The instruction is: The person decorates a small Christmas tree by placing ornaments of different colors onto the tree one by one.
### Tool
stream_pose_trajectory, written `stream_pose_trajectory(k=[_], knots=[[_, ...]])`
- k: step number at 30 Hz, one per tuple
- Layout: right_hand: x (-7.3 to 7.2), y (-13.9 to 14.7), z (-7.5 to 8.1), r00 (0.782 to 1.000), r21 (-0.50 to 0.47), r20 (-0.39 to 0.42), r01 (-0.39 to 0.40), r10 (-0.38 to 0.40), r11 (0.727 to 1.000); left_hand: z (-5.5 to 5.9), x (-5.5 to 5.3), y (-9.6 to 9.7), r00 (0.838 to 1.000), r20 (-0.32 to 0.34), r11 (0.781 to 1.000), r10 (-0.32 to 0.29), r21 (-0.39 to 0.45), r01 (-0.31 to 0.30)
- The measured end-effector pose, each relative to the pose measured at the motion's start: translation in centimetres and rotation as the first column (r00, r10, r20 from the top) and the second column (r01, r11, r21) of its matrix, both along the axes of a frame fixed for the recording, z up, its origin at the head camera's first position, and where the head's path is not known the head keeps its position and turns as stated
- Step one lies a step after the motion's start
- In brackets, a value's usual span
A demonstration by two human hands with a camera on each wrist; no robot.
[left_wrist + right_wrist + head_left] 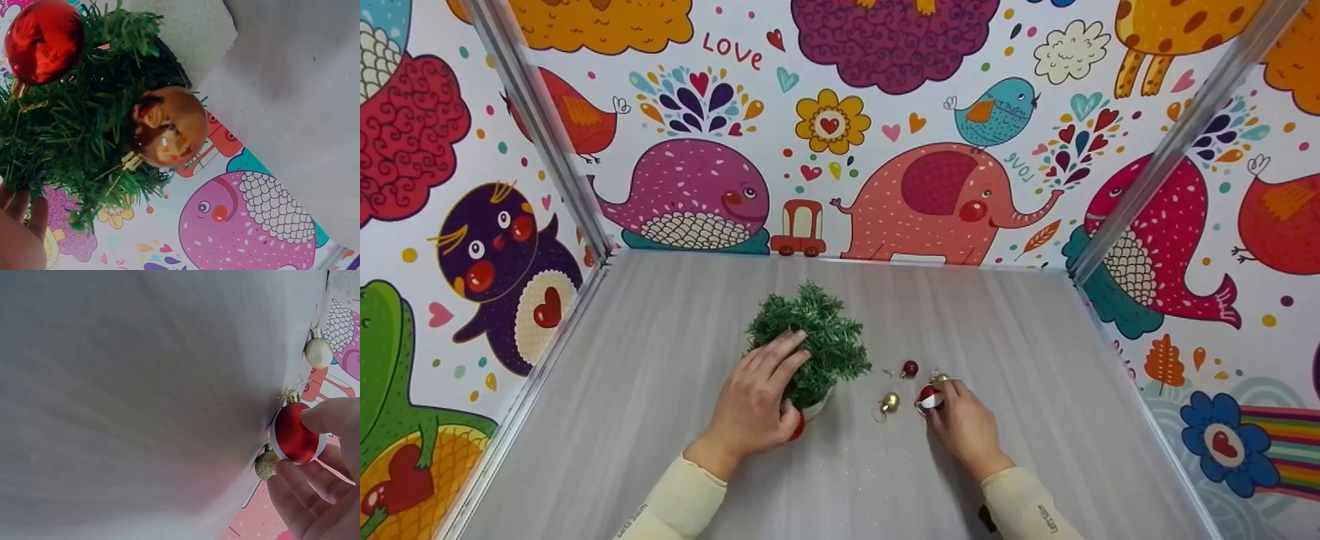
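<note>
My left hand rests against the left side of a small artificial Christmas tree, its fingers lying along the green branches. The tree stands in a pale pot. A shiny red bauble and a gold bauble hang on it in the left wrist view. Right of the tree, my right hand pinches a red and white bauble between thumb and fingers, low over the table. A glittery gold bauble lies close by its fingertips.
On the table between tree and right hand lie a smooth gold bauble and a small dark red bauble. Walls printed with cartoon animals and metal frame posts enclose the table.
</note>
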State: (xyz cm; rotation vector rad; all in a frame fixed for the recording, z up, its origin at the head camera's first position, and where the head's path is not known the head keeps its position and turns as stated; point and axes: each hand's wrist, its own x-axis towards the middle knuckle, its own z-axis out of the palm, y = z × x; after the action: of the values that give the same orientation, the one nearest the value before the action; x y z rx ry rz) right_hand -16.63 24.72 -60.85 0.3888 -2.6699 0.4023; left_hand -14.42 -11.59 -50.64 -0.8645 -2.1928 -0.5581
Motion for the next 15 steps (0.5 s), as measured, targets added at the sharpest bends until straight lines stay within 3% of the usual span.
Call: stream_pose_trajectory(k=[15], knots=[[-0.12, -0.1, -0.09, 1.0, 0.003, 0.0, 0.019, -0.019, 1.0, -0.13, -0.24, 0.11, 0.999, -0.038, 0.999, -0.012, 0.045, 0.014]])
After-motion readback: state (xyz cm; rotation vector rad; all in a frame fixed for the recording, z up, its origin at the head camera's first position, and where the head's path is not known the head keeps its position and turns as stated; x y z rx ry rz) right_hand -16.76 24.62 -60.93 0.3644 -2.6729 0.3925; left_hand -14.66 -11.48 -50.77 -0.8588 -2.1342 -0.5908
